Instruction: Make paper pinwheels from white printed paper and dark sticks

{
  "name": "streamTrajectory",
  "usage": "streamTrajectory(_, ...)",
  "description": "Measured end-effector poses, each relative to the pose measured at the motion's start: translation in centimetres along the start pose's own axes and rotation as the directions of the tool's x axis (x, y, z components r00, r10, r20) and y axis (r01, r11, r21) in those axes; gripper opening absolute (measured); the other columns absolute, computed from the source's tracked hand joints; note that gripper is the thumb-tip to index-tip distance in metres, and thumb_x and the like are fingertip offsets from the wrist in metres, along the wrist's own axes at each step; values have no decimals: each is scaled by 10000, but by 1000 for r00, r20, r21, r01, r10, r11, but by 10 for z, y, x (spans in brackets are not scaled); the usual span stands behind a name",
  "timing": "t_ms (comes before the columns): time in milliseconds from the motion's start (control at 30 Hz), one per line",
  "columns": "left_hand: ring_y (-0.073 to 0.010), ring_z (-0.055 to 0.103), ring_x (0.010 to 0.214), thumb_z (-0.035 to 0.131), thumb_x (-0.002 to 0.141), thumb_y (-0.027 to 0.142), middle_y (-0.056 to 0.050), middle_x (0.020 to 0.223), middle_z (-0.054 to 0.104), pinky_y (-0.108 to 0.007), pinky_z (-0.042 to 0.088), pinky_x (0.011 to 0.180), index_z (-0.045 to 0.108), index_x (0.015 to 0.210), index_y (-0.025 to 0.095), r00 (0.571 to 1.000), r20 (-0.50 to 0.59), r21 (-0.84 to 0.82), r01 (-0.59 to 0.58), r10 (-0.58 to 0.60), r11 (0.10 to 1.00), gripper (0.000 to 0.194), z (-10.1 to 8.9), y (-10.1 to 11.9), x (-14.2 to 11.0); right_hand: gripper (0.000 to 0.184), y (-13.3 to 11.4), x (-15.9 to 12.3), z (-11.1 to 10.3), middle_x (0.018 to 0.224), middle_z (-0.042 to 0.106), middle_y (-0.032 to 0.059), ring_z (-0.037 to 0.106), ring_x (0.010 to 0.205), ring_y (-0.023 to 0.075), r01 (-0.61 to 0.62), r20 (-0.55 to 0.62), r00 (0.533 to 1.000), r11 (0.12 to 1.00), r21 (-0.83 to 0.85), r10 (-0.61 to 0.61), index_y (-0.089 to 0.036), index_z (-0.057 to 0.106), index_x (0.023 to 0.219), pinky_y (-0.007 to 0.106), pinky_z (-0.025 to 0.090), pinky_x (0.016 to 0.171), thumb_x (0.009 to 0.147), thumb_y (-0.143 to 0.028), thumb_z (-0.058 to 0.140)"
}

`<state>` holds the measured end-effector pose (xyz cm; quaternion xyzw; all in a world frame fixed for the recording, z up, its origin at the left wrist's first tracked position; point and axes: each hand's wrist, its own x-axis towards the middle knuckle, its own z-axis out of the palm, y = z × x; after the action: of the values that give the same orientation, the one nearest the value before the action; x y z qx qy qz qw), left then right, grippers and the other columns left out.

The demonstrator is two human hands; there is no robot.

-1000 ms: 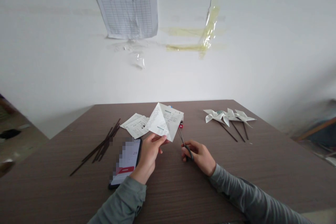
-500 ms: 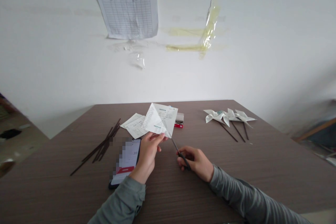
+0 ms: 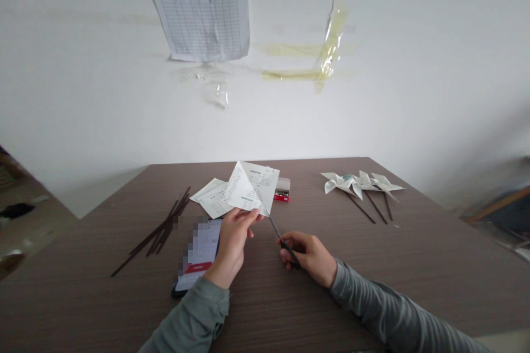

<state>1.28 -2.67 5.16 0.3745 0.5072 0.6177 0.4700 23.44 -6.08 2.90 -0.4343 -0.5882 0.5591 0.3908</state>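
My left hand (image 3: 234, 237) pinches the lower edge of a creased square of printed paper (image 3: 251, 187) and holds it upright above the brown table (image 3: 372, 270). My right hand (image 3: 308, 253) is closed round the handles of a pair of scissors (image 3: 278, 236). The blades point up and left, with their tips at the paper's lower corner. Both sleeves are grey.
A phone (image 3: 197, 253) lies under my left wrist. Dark thin sticks (image 3: 159, 229) lie at the left. More printed sheets (image 3: 212, 197) and a small red box (image 3: 282, 190) sit behind the paper. Paper pinwheels on sticks (image 3: 362, 185) lie at the right. A printed sheet (image 3: 202, 17) hangs on the wall.
The paper has turned and dropped a little in my left hand. My right hand has moved left with the scissors, bringing the blade tips to the paper's lower corner.
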Motion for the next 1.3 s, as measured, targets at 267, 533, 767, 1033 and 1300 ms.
streamTrajectory(267, -334, 973, 899, 1133, 600, 482, -99, 908, 962, -240, 403, 525, 829, 840, 243, 1000, -14, -17, -2, 2, 1000, 455, 0, 1, -1, 736, 9, 2, -3, 778, 834, 84, 829, 692, 360, -29, 22, 999, 998, -50, 30, -286, 886, 1011, 541, 724, 789, 671, -900, 1109)
streamTrajectory(533, -328, 969, 910, 1087, 603, 451, -108, 946, 978, -243, 387, 534, 841, 854, 241, 1000, -20, -22, 10, -11, 1000, 410, 1, 3, -1, 700, 10, 3, -4, 776, 831, 78, 835, 702, 369, -36, 32, 999, 999, -33, 37, -292, 905, 996, 518, 711, 757, 650, -843, 1163)
streamTrajectory(767, -314, 961, 881, 1081, 612, 401, -88, 928, 979, -245, 398, 534, 856, 849, 249, 1000, -23, -40, 13, -14, 999, 361, 1, 3, -1, 740, 17, 5, -4, 759, 829, 14, 783, 647, 258, -13, 43, 999, 1000, -28, 14, -273, 891, 1041, 425, 680, 723, 716, -896, 1125)
streamTrajectory(1033, -304, 956, 864, 1084, 632, 379, -80, 953, 990, -247, 396, 534, 871, 872, 253, 1000, -18, -50, 14, -15, 999, 345, 2, 4, -2, 724, 15, 4, -3, 741, 824, 21, 760, 628, 254, -17, 30, 999, 1000, -9, 17, -281, 890, 1004, 418, 650, 693, 686, -879, 1147)
streamTrajectory(1300, -309, 947, 861, 1047, 641, 386, -84, 917, 975, -248, 370, 529, 846, 835, 263, 1000, -27, -21, 9, -10, 1000, 305, 3, 6, -1, 717, 11, 3, -2, 732, 818, 33, 761, 637, 283, -29, 23, 999, 1000, -12, 29, -291, 889, 993, 448, 665, 709, 648, -861, 1152)
